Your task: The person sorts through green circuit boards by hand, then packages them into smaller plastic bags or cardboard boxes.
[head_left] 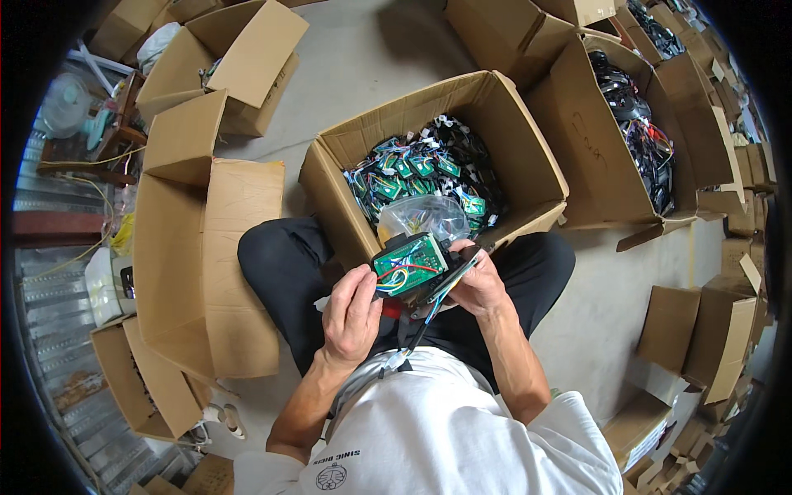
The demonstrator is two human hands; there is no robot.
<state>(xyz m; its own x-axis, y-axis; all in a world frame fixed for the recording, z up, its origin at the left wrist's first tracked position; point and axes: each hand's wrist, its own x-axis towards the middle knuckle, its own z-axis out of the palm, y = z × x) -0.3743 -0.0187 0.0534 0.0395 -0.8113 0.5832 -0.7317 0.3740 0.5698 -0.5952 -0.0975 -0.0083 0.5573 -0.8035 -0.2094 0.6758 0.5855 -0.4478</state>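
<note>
Above my lap I hold a black plastic housing opened to show a green circuit board [417,262], with red, blue, yellow and white wires looping over its left part. My left hand [351,315] is closed on the housing's left edge, thumb hidden. My right hand [481,287] grips the right side, where a dark cover piece [436,286] stands at an angle to the board. From there a wire bundle [423,326] runs down toward my shirt and ends near a white connector [398,360]. A clear plastic bag [425,216] lies just beyond the housing.
Between my knees stands an open cardboard box [516,136] holding many green boards [421,165] with wires and black cables. A box [582,144] of black cabled parts is at the right. Open cartons [239,272] stand on the left, with more boxes [718,330] along the right.
</note>
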